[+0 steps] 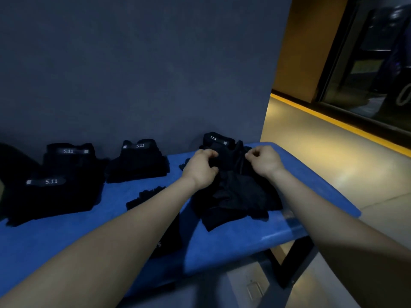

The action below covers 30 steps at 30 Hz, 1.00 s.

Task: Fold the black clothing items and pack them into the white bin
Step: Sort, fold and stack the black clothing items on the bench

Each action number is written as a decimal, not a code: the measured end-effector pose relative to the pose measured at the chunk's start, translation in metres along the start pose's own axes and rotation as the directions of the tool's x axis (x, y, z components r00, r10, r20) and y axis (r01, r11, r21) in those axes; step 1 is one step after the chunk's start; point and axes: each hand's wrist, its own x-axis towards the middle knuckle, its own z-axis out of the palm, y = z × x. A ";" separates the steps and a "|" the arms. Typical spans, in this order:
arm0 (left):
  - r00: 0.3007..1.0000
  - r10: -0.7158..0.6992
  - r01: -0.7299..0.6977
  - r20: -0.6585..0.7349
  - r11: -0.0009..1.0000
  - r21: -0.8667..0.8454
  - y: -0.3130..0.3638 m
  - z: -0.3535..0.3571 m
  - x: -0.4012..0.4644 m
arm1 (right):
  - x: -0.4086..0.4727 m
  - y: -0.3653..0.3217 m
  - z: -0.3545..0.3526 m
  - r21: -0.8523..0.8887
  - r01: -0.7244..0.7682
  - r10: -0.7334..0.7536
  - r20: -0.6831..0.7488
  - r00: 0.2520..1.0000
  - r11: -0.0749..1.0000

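Black, rumpled fabric garment [235, 192] lies heaped at the right end of the blue plastic tabletop [222, 245], with both bare hands on its far edge. Left hand [201, 166] has its fingers curled into the cloth, gripping a bunch of it; right hand [263, 160] pinches a fold just beside it. Further left, three folded black garments sit apart against the dark grey wall [133, 74]: a large front stack [51, 194], a stack behind it [69, 157], and a middle stack [138, 162], each with a "5.11" label. No white bin shows.
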 end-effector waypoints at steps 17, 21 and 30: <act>0.997 0.060 -0.068 -0.038 0.963 -0.261 0.006 -0.024 0.011 | 0.017 -0.023 0.005 -0.012 0.243 -0.238 -0.270 0.933 0.970; 1.000 -0.005 -0.006 -0.027 0.914 -0.406 0.020 -0.048 -0.003 | -0.008 -0.056 -0.009 0.010 0.408 -0.393 -0.243 0.887 0.913; 0.943 -0.241 0.321 0.229 0.485 -0.813 0.015 -0.098 -0.053 | -0.083 -0.117 0.023 0.402 0.432 -0.533 0.184 0.826 0.807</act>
